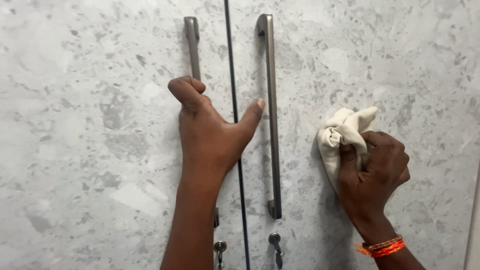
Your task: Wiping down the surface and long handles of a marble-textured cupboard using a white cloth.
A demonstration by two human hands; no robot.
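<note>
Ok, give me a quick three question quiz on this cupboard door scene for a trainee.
1. True or false: the left hand grips the left door handle.
2. What does the right hand press on the right door? A) sponge B) cream cloth C) brush
3. What hangs in the locks below the handles?

Key
1. True; its fingers wrap the bar, and the thumb reaches toward the right door handle.
2. B, the bunched cream cloth.
3. Keys: one under each handle, left key and right key.
</note>
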